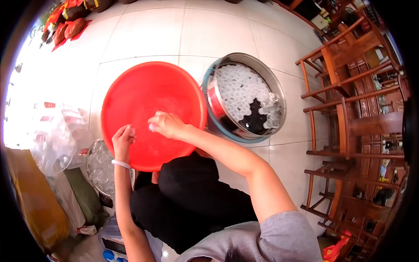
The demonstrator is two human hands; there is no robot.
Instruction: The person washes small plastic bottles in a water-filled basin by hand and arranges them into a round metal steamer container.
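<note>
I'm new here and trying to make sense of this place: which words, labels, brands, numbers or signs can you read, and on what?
No text is readable.
Plastic bags: red marks, too blurred to read.
Red tub: no lettering visible.

And nothing legible right now: red marks [49,105] on the plastic bag [53,137], middle left, too blurred to read.

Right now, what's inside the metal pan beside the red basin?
The metal pan holds many whitish round pieces, clear ones at its right side, and a dark patch. Whatever lies beneath the pieces is covered.
</note>
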